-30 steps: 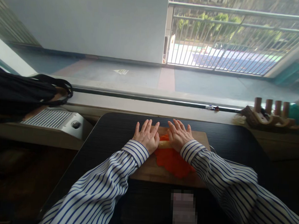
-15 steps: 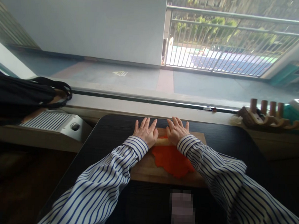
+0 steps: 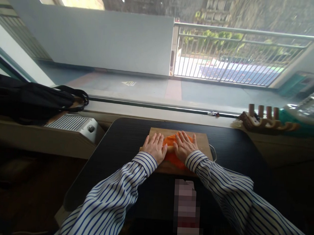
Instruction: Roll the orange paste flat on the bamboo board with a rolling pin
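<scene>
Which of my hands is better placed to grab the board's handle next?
Probably your right hand: it's nearer than your left hand to the handle at the right edge of the board.

Worn on the head, the one camera faces forward and down from above the near side of the dark table (image 3: 113,157), near to and behind the left hand (image 3: 154,147) and right hand (image 3: 185,147), seeing past them over the windowsill (image 3: 157,112) to the railing (image 3: 243,55) at far right.
</scene>
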A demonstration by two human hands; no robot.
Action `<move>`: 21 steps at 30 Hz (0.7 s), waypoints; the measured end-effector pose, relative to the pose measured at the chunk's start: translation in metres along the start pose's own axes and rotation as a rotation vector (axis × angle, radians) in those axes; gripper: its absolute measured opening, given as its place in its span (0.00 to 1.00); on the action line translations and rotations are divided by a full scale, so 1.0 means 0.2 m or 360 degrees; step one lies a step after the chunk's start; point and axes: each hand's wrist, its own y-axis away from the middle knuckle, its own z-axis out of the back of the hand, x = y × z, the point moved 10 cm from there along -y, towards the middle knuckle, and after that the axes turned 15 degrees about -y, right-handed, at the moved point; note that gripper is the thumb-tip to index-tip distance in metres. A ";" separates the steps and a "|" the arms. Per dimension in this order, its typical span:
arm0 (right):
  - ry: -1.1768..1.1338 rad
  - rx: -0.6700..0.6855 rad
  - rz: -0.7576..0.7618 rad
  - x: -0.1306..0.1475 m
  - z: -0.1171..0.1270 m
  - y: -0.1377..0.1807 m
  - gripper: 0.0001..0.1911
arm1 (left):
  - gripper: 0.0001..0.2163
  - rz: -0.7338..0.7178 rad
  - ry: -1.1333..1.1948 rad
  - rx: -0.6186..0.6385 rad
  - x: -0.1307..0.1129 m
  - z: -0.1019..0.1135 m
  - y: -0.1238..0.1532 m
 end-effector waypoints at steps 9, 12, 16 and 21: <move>0.0048 -0.0036 0.0161 0.06 -0.01 0.21 0.29 | 0.26 -0.0139 -0.0004 -0.0123 -0.07 0.01 0.19; 0.0059 -0.0023 0.0139 0.05 0.00 0.16 0.29 | 0.26 -0.0117 -0.0013 -0.0110 -0.06 0.01 0.14; 0.0043 0.0025 0.0101 0.01 0.00 0.02 0.29 | 0.27 -0.0065 -0.0026 -0.0090 -0.02 0.00 0.00; 0.0048 0.0011 0.0098 -0.01 0.00 -0.05 0.28 | 0.27 -0.0050 0.0001 -0.0073 -0.01 -0.01 -0.06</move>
